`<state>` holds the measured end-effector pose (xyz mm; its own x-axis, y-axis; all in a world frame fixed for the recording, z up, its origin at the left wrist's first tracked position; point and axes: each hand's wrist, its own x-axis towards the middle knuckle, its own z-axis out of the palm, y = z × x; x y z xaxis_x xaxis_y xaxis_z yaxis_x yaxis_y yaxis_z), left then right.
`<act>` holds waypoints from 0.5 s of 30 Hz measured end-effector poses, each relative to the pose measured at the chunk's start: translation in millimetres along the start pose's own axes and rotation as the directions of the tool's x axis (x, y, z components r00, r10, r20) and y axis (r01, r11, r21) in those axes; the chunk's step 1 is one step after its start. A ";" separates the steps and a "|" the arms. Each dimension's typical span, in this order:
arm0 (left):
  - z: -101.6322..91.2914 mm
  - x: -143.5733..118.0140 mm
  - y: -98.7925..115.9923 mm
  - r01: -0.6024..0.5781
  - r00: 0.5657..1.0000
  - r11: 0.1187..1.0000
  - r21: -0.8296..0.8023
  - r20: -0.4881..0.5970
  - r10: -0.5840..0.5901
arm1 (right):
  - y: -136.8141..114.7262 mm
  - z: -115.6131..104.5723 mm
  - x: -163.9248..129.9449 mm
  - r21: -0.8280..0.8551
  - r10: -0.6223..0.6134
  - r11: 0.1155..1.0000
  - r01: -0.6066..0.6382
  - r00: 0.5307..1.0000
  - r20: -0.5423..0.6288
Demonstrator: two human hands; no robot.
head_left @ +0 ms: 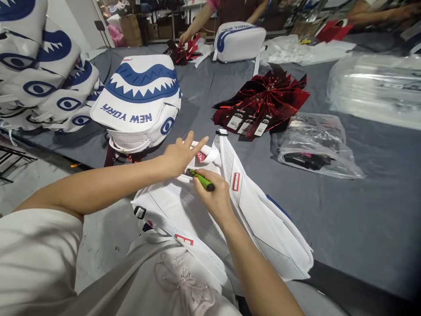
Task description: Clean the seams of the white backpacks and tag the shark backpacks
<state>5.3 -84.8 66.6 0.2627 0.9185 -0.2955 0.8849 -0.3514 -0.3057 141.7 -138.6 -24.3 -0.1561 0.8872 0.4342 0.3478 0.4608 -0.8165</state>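
A white backpack (263, 219) lies in front of me at the table's edge, its back panel and straps facing up, with red label patches on the straps. In my right hand (215, 193) is a green marker (204, 181) with a dark end, its other end close to the backpack's top edge. My left hand (179, 156) rests at the backpack's top by the carry handle, fingers spread apart. Whether the marker's tip touches the fabric is hidden by my fingers.
A white backpack with a blue shark mouth (141, 92) stands ahead left, beside a stack of similar backpacks (49, 74). Red shiny tags (263, 103) and a clear plastic bag (315, 145) lie to the right. Across the table, a co-worker's hand (184, 37) is near another backpack (241, 44).
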 end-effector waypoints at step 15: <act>10.9 6.1 -8.9 -0.057 0.996 0.989 -0.133 -0.070 0.048 | 19.0 7.2 6.4 -0.140 -0.090 0.986 0.093 0.996 0.022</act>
<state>-5.1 -78.1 57.6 0.3315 0.9109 -0.2457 0.9116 -0.3763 -0.1654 140.6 -124.0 -39.7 -0.2069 0.8422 0.4979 0.4574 0.5331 -0.7117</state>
